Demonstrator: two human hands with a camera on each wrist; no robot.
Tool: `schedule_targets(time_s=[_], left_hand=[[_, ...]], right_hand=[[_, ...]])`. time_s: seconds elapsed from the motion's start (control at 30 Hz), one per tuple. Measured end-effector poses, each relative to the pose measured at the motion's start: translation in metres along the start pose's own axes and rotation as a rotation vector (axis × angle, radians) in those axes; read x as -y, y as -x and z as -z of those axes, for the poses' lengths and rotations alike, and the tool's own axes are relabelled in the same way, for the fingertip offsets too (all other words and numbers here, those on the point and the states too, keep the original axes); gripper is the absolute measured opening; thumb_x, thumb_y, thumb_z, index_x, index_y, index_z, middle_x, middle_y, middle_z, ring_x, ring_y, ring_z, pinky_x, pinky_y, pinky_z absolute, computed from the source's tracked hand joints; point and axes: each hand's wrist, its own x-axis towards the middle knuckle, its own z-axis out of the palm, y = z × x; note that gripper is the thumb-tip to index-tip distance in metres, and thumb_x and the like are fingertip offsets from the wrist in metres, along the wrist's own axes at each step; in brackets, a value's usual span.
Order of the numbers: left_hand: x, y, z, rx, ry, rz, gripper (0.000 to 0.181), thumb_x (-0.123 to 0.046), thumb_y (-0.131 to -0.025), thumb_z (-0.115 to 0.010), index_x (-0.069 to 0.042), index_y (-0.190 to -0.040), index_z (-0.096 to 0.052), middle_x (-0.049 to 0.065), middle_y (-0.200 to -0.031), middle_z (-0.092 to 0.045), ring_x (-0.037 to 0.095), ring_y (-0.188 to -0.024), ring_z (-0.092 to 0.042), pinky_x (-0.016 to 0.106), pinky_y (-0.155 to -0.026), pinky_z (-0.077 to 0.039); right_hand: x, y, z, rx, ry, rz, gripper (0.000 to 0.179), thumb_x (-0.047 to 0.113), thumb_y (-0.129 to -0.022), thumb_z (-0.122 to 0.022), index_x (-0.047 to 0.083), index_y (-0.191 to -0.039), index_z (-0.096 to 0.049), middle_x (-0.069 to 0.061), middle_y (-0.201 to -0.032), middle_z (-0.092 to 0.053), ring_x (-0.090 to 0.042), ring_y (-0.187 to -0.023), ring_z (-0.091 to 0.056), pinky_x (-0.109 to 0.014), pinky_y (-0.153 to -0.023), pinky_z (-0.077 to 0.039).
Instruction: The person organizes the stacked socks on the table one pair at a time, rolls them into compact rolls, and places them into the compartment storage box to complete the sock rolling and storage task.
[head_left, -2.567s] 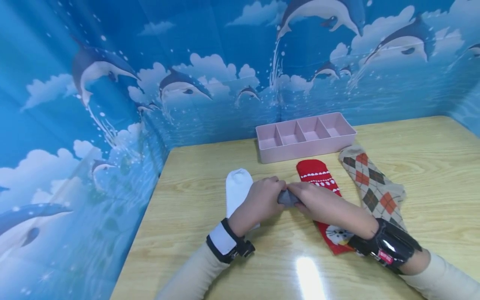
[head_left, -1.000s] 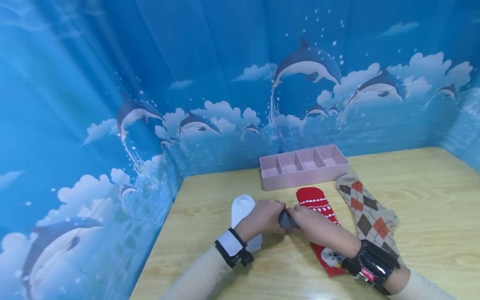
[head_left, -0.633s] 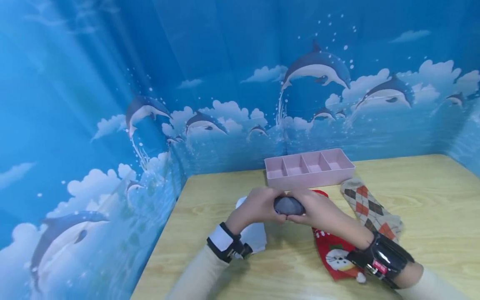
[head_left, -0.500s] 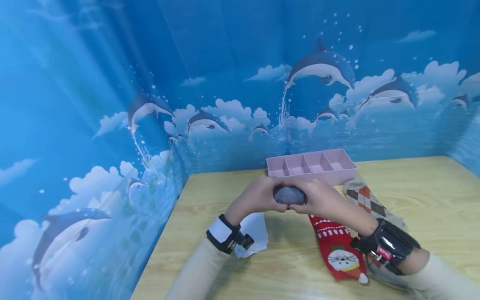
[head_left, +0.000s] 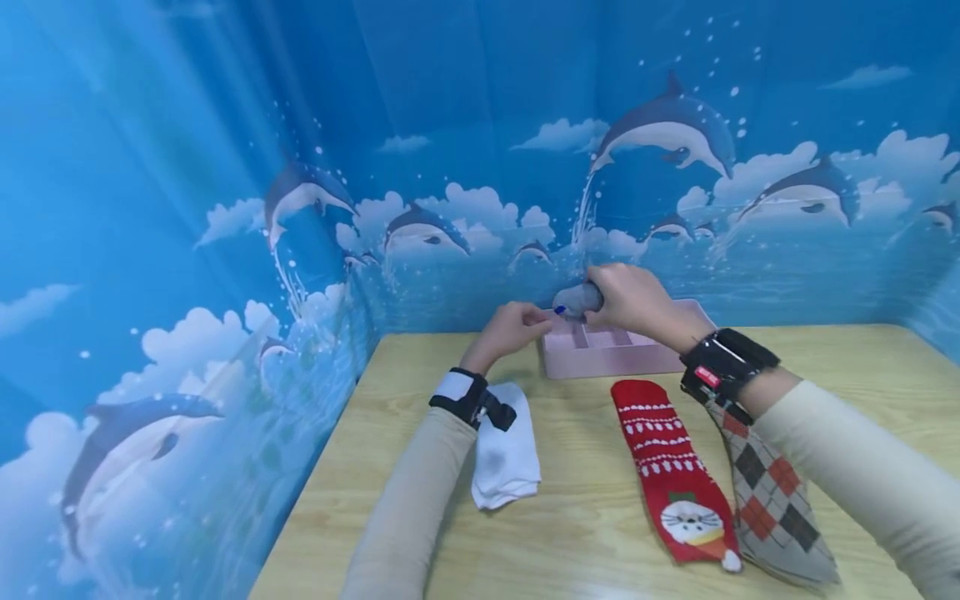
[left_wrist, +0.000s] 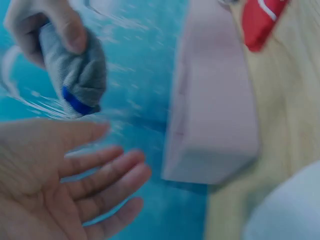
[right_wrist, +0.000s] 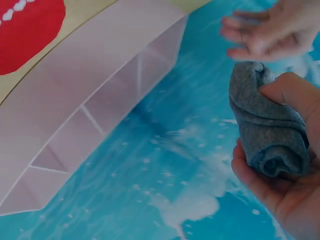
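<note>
A grey rolled-up sock [head_left: 576,301] with a small blue patch is held in my right hand [head_left: 630,302], above the left part of the pink divided box [head_left: 622,362]. In the right wrist view the thumb and fingers grip the rolled sock [right_wrist: 267,120], whose spiral end shows. My left hand [head_left: 510,333] is just left of the box, apart from the sock. The left wrist view shows that left hand [left_wrist: 75,185] with spread, relaxed fingers and nothing in it.
On the table lie a white sock [head_left: 506,450] below the left wrist, a red patterned sock [head_left: 667,458] in the middle, and a beige argyle sock [head_left: 776,500] partly under the right forearm. A blue dolphin-print curtain [head_left: 465,133] hangs close behind the box.
Both hands held the rolled sock over the table; they have moved forward to the box. My left hand has let go, and the right carries the sock above the compartments.
</note>
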Motion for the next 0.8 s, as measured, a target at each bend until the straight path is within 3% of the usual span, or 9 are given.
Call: schedule_targets(time_s=[0.1,0.2,0.3,0.4,0.47,0.57,0.7,0.8], left_hand=[[0.012,-0.012,-0.007,-0.058,-0.013,0.087,0.025,-0.018,-0.099,-0.062,0.0,-0.112,-0.074,0.015,-0.106,-0.076,0.025,-0.098,-0.072,0.032,-0.081,-0.058],[0.022,-0.023,-0.017,-0.116,0.042,0.183,0.021,-0.012,-0.097,-0.062,0.002,-0.093,-0.077,0.012,-0.082,-0.076,0.023,-0.078,-0.073,0.029,-0.07,-0.057],[0.03,-0.032,-0.026,-0.161,0.111,0.269,0.032,-0.013,-0.097,-0.065,0.0,-0.069,-0.073,0.006,-0.061,-0.068,0.021,-0.065,-0.07,0.026,-0.06,-0.054],[0.036,-0.041,-0.035,-0.183,0.131,0.33,0.04,-0.017,-0.095,-0.069,-0.007,-0.056,-0.065,-0.001,-0.05,-0.058,0.016,-0.055,-0.065,0.023,-0.055,-0.048],[0.038,-0.045,-0.04,-0.187,0.177,0.359,0.037,-0.015,-0.092,-0.071,-0.007,-0.057,-0.067,-0.003,-0.048,-0.057,0.012,-0.05,-0.062,0.025,-0.056,-0.052],[0.039,-0.049,-0.044,-0.195,0.313,0.411,0.025,-0.01,-0.091,-0.074,-0.002,-0.067,-0.073,-0.001,-0.05,-0.059,0.009,-0.047,-0.059,0.034,-0.067,-0.061],[0.034,-0.049,-0.044,-0.224,0.503,0.498,0.02,-0.001,-0.088,-0.074,0.001,-0.068,-0.071,0.006,-0.056,-0.064,0.022,-0.058,-0.07,0.047,-0.083,-0.061],[0.029,-0.048,-0.043,-0.229,0.529,0.52,0.028,0.003,-0.086,-0.071,-0.004,-0.06,-0.061,0.01,-0.06,-0.065,0.035,-0.078,-0.076,0.05,-0.086,-0.06]], right_hand=[[-0.009,-0.017,-0.01,0.009,-0.009,-0.036,0.026,0.008,-0.079,-0.08,-0.001,-0.096,-0.063,-0.012,-0.08,-0.061,-0.026,-0.072,-0.055,-0.037,-0.062,-0.041],[-0.018,-0.031,-0.027,0.035,0.002,-0.062,0.028,0.005,-0.077,-0.079,-0.004,-0.099,-0.065,-0.016,-0.086,-0.066,-0.029,-0.076,-0.06,-0.04,-0.063,-0.046],[-0.022,-0.042,-0.046,0.077,0.035,-0.083,0.03,0.006,-0.076,-0.079,-0.005,-0.101,-0.066,-0.02,-0.093,-0.068,-0.03,-0.079,-0.061,-0.043,-0.065,-0.049],[-0.023,-0.05,-0.064,0.105,0.07,-0.091,0.025,0.004,-0.075,-0.079,-0.005,-0.096,-0.068,-0.02,-0.089,-0.069,-0.027,-0.075,-0.057,-0.043,-0.062,-0.048],[-0.021,-0.054,-0.075,0.113,0.095,-0.09,0.019,0.003,-0.076,-0.078,-0.003,-0.091,-0.068,-0.018,-0.084,-0.068,-0.025,-0.071,-0.054,-0.042,-0.06,-0.046],[-0.017,-0.057,-0.088,0.119,0.15,-0.067,0.016,0.005,-0.077,-0.078,-0.002,-0.088,-0.068,-0.018,-0.084,-0.068,-0.027,-0.074,-0.059,-0.045,-0.062,-0.052],[-0.015,-0.059,-0.105,0.129,0.231,-0.013,0.026,0.014,-0.083,-0.08,-0.004,-0.098,-0.069,-0.023,-0.096,-0.067,-0.039,-0.091,-0.066,-0.053,-0.075,-0.058],[-0.016,-0.059,-0.117,0.122,0.284,0.031,0.026,0.011,-0.087,-0.076,-0.006,-0.106,-0.068,-0.026,-0.1,-0.067,-0.043,-0.097,-0.065,-0.054,-0.081,-0.058]])
